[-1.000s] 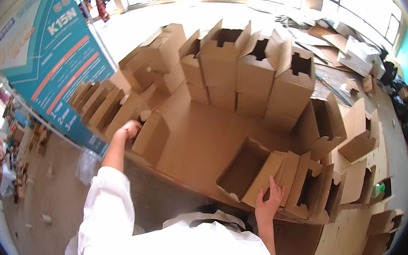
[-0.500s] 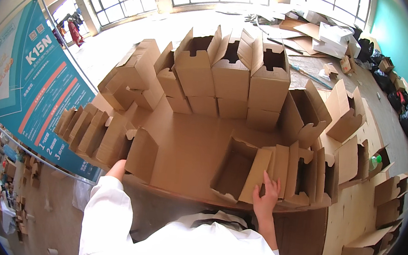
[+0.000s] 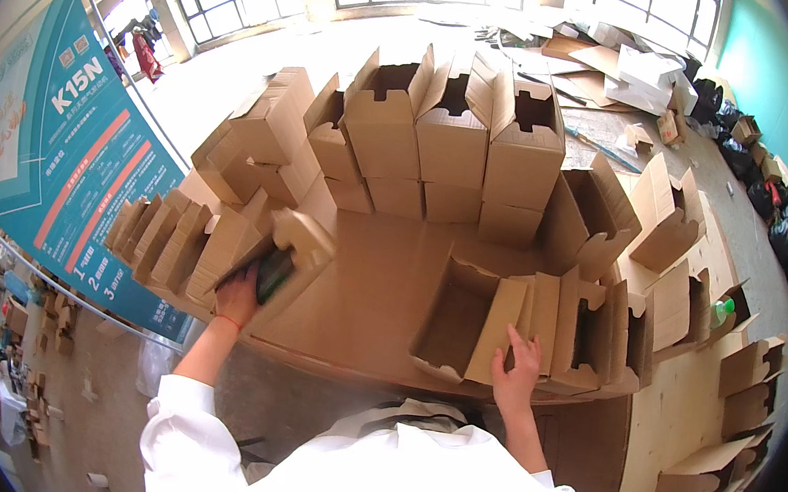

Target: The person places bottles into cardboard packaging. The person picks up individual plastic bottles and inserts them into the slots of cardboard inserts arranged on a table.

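At the left front of the table, my left hand [image 3: 237,299] has its fingers at the opening of a cardboard box [image 3: 309,249], gripping it by its near side. The box is tilted and smeared by motion. Something dark with a greenish edge shows in its opening; I cannot make out what it is. On the right, my right hand [image 3: 520,367] lies with fingers stretched out against the raised flap [image 3: 496,329] of an open-topped box [image 3: 452,319]. That box stands at the front of a row of similar open boxes [image 3: 586,338].
A cardboard-covered table [image 3: 376,283] is ringed by open boxes, with a stacked row [image 3: 456,161] at the back. On the left, several boxes [image 3: 169,242] stand near a teal banner [image 3: 75,174]. More boxes stand on a wooden board [image 3: 673,419] at right.
My left hand has come up from the table's edge to the left box, which now tips and has shifted. My right hand stays at the flap, nearly unmoved.
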`<state>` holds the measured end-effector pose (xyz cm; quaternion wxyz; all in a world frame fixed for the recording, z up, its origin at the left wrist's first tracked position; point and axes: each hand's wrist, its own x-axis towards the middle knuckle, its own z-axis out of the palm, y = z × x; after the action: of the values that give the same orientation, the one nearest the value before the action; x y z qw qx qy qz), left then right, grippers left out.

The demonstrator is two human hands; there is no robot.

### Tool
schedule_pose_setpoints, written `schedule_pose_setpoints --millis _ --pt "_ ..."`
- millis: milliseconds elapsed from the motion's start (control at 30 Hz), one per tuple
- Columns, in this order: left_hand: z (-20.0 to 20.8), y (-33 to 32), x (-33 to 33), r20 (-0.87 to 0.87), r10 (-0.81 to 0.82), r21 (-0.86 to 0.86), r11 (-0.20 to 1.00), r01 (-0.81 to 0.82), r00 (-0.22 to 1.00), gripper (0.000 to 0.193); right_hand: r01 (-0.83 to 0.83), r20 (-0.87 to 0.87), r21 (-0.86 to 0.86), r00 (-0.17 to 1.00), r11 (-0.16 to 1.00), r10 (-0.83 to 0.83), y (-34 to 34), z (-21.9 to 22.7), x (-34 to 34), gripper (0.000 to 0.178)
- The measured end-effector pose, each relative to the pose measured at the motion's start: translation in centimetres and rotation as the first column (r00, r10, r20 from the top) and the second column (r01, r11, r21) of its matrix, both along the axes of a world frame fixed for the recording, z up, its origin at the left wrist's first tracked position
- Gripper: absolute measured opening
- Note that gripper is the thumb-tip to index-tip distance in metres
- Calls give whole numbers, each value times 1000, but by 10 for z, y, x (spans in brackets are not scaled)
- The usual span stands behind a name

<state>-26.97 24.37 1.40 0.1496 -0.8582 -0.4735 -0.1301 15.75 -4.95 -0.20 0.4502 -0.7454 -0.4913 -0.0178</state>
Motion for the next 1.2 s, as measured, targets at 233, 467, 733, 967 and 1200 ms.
schedule_pose_setpoints --millis 233,467,733,967,1200 --pt "16 9 29 -64 150 -178 971 -159 987 51 -28 8 11 1000 1000 28 -4 -1 2 42" --pt "13 22 23 -127 239 -319 909 -268 963 66 -29 28 23 999 999 28 -3 -1 2 41" --pt "77 6 27 138 379 -385 872 -303 915 65 -44 10 33 999 998 43 -1 -1 3 38" --pt "145 -29 46 440 152 113 968 -222 885 48 -31 27 5 999 1000 31 1 0 2 37" --pt "143 -69 73 971 236 -234 898 372 41 42 -20 25 12 1000 1000 19 1 -1 1 35"
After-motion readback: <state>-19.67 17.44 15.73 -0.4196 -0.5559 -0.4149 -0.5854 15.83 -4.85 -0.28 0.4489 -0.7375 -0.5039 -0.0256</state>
